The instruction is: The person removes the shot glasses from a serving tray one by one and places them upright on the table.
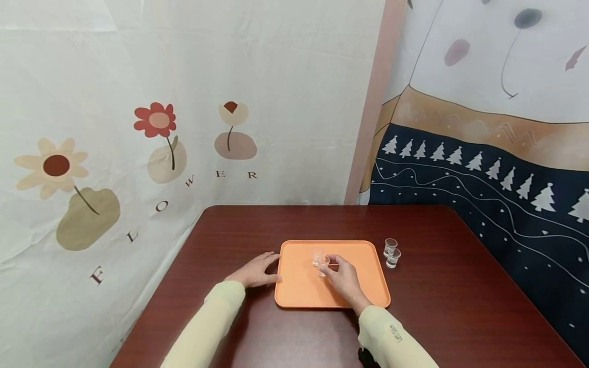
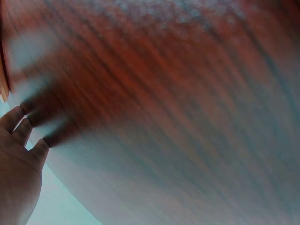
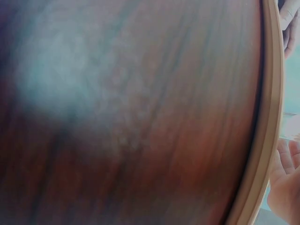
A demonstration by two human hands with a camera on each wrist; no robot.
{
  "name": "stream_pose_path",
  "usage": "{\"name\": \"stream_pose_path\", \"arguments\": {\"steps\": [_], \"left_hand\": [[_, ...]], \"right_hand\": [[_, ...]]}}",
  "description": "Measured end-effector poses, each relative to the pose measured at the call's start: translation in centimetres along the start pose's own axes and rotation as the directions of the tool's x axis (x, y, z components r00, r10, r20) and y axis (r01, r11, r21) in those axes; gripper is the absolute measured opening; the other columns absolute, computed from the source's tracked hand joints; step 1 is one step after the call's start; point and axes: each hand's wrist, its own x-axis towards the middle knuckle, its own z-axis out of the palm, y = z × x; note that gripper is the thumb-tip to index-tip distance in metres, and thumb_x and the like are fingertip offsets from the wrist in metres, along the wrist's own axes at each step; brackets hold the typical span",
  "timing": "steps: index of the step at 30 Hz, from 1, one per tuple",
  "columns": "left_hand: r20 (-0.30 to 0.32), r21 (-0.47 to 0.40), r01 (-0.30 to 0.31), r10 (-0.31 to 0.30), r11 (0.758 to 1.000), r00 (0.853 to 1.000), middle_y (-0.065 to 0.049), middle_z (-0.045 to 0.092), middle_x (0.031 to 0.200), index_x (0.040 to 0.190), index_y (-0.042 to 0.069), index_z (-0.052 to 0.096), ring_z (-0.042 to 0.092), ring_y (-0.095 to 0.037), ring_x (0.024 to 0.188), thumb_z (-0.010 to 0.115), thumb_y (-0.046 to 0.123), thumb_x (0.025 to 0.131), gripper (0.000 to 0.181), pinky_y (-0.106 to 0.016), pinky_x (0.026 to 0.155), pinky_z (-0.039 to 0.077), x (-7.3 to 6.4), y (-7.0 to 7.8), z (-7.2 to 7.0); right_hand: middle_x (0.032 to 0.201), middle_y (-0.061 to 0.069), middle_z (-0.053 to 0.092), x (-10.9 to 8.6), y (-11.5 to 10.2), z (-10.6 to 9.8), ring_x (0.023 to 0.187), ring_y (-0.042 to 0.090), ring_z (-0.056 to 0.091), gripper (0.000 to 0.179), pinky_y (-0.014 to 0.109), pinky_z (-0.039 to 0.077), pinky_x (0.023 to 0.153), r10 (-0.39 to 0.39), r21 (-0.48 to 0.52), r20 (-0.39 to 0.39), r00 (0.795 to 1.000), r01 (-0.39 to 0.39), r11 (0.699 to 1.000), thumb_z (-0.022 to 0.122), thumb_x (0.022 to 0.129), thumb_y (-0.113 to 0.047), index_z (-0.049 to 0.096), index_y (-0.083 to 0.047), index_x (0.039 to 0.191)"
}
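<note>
An orange rectangular tray (image 1: 299, 294) lies on the table. Over its middle, my right hand (image 1: 344, 280) pinches a small clear shot glass (image 1: 323, 267) between thumb and fingers. Just behind it is a second shot glass (image 1: 316, 252), overlapping the held one in the head view. My left hand (image 1: 254, 271) is at the tray's left edge, fingers spread loosely with the tips right at the rim. The left wrist view catches this left hand (image 2: 21, 161) at its lower left. In the right wrist view, the right hand (image 3: 283, 187) shows only partly, beyond the tray's rim (image 3: 271, 98).
Two more shot glasses, one (image 1: 390, 245) behind the other (image 1: 393, 259), stand close together on the table right of the tray. The dark red-brown table (image 1: 285, 337) reaches back to a flower-printed cloth (image 1: 294, 102). A dark tree-patterned cloth (image 1: 460, 176) hangs along the right side.
</note>
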Motion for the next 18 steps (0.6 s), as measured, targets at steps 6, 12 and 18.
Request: {"name": "stream_pose_path", "arguments": {"steps": [6, 12, 18], "left_hand": [[0.002, -0.003, -0.009, 0.009, 1.000, 1.000, -0.021, 0.035, 0.155, 0.152, 0.011, 0.042, 0.031, -0.037, 0.143, 0.068, 0.049, 0.088, 0.079, -0.053, 0.112, 0.029, -0.1, 0.1, -0.1], [0.004, -0.005, -0.010, 0.010, 1.000, 1.000, -0.021, 0.034, 0.155, 0.152, 0.010, 0.041, 0.031, -0.038, 0.143, 0.068, 0.048, 0.088, 0.079, -0.054, 0.111, 0.029, -0.1, 0.1, -0.2], [0.000, -0.002, -0.011, 0.011, 1.000, 1.000, -0.022, 0.034, 0.155, 0.152, 0.010, 0.041, 0.031, -0.038, 0.143, 0.067, 0.049, 0.088, 0.080, -0.053, 0.111, 0.029, 0.0, 0.2, -0.2]], "right_hand": [[0.100, 0.013, 0.071, 0.2, -0.3, -0.6, 0.092, 0.025, 0.070, 0.029, 0.032, 0.056, 0.073, 0.001, 0.008, -0.015, 1.000, 0.000, 1.000, 0.075, 0.088, -0.011, 0.067, 0.002, 0.113], [0.099, 0.011, 0.071, 0.3, -0.6, -1.6, 0.092, 0.026, 0.070, 0.026, 0.030, 0.056, 0.072, 0.004, 0.021, -0.042, 0.999, -0.003, 1.000, 0.077, 0.087, -0.011, 0.068, 0.001, 0.108], [0.100, 0.009, 0.070, 0.6, -0.5, -2.4, 0.094, 0.025, 0.070, 0.023, 0.029, 0.055, 0.072, 0.029, 0.028, -0.068, 0.997, -0.027, 0.999, 0.077, 0.087, -0.013, 0.068, -0.003, 0.106]]}}
